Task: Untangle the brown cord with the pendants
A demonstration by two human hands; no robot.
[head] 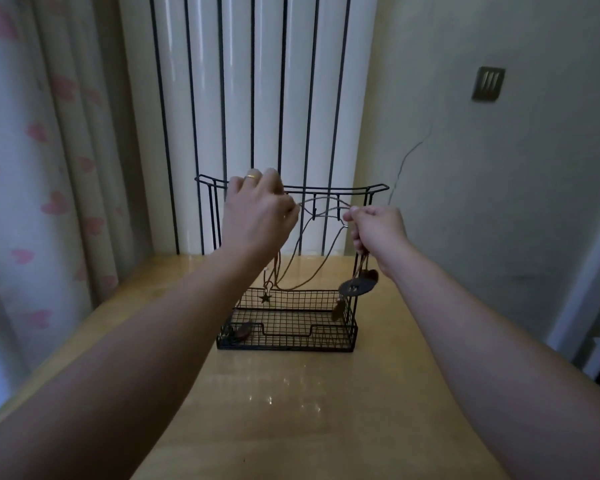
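I judge this to be a room in a home. I note pale curtains printed with pink flowers (49, 150) at the left, a tall white column radiator with dark gaps (253, 98) against the back wall, a glossy light wooden table (291, 393), and a small dark wall plate (487, 84) on the plain cream wall (499, 202).

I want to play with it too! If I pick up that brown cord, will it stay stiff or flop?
Probably floppy: the cord sags in loops between the left hand and right hand. The pendants likely swing, since they dangle freely.
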